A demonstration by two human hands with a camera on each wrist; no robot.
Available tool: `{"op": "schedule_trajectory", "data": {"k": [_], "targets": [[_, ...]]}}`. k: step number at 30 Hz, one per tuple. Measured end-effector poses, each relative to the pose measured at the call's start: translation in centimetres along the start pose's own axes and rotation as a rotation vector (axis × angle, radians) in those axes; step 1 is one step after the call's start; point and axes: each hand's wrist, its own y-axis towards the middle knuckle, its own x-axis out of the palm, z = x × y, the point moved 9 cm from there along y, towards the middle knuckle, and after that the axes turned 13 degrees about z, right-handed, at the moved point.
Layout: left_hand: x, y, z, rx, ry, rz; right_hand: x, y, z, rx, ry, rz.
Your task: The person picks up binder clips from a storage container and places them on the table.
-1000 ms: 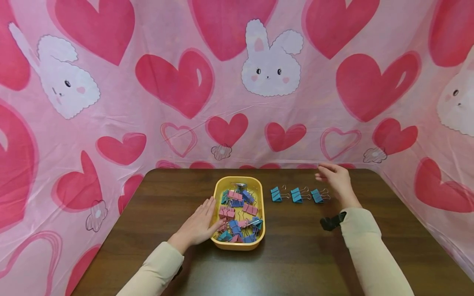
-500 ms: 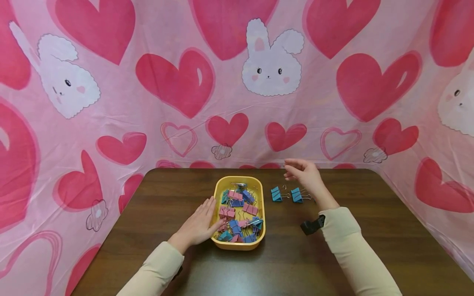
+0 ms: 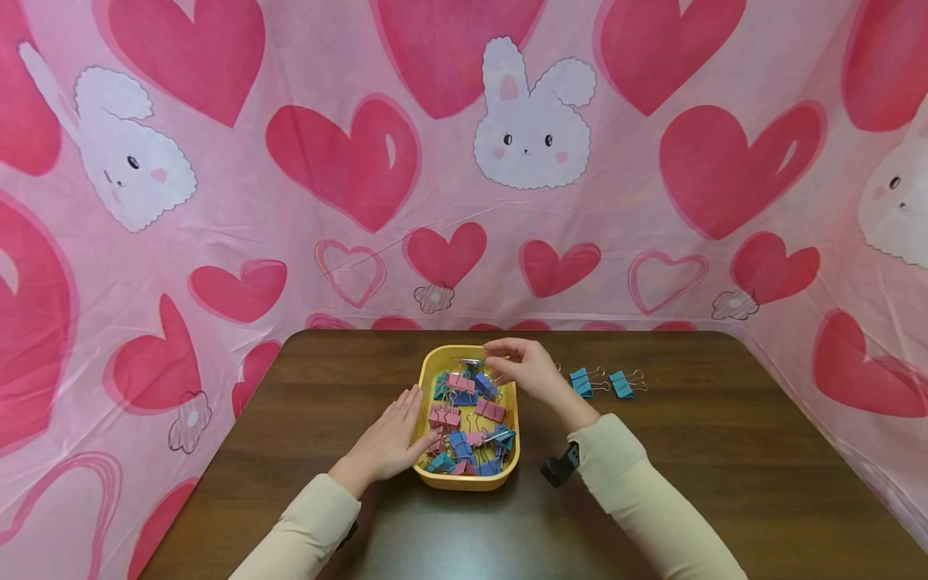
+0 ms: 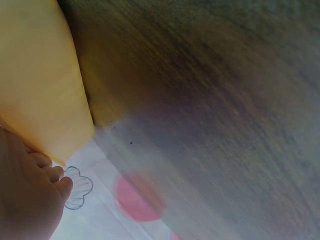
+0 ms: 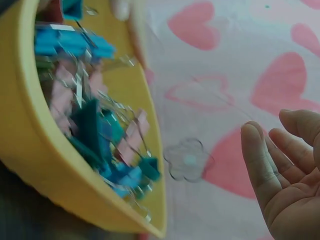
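A yellow basket (image 3: 469,482) holds pink, blue and teal binder clips (image 3: 490,410) in a loose pile, also seen in the right wrist view. My left hand (image 3: 387,439) rests along its left rim, fingers fairly straight; in the left wrist view the fingers lie against the yellow wall (image 4: 45,75). Over the basket's far right corner hovers my right hand (image 3: 535,372). The right wrist view shows this hand (image 5: 290,175) with nothing in its loosely bent fingers. To its right, two teal binder clips (image 3: 582,383) lie in a row; another is mostly hidden behind the hand.
The basket stands on a dark wooden table (image 3: 696,483). A pink cloth (image 3: 616,201) printed with hearts and rabbits hangs behind the table's far edge and along its sides.
My right hand has swept left, from beyond the row of teal clips to above the basket's far right corner. The left hand and the basket have stayed put.
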Motion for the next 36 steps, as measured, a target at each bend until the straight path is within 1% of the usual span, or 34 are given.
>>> {"op": "schedule_trajectory", "data": {"k": [3, 6, 11, 17, 20, 23, 25, 27, 30, 32, 36], "targets": [[0.1, 0.0, -0.1, 0.001, 0.005, 0.004, 1.8, -0.3, 0.3, 0.007, -0.006, -0.043], [0.1, 0.0, -0.1, 0.005, 0.008, 0.006, 3.2, -0.7, 0.6, 0.013, -0.014, -0.07], [0.1, -0.1, -0.1, 0.0, 0.006, -0.004, 5.0, -1.3, 1.4, 0.036, -0.026, -0.119], [0.1, -0.1, -0.1, 0.008, 0.016, -0.004, 7.0, -1.7, 2.4, 0.019, -0.037, -0.183], [0.0, -0.1, 0.0, 0.019, 0.019, 0.004, 7.8, -1.9, 2.9, 0.023, -0.049, -0.195], [0.0, 0.0, 0.1, 0.024, 0.024, 0.005, 8.5, -2.0, 3.4, 0.009, -0.064, -0.199], [0.0, 0.0, 0.1, 0.023, 0.024, 0.002, 8.7, -2.5, 2.8, -0.001, -0.07, -0.207], [0.0, 0.0, 0.1, 0.023, 0.024, 0.002, 9.0, -2.5, 3.1, -0.011, -0.063, -0.217], [-0.1, 0.0, 0.1, 0.02, 0.016, -0.002, 9.4, -2.5, 3.5, 0.014, -0.046, -0.228], [-0.1, 0.1, 0.1, 0.024, 0.011, 0.001, 9.7, -2.0, 4.7, 0.033, -0.039, -0.227], [0.0, 0.1, 0.1, 0.031, 0.001, 0.002, 9.9, -1.7, 5.3, 0.072, -0.041, -0.228]]}}
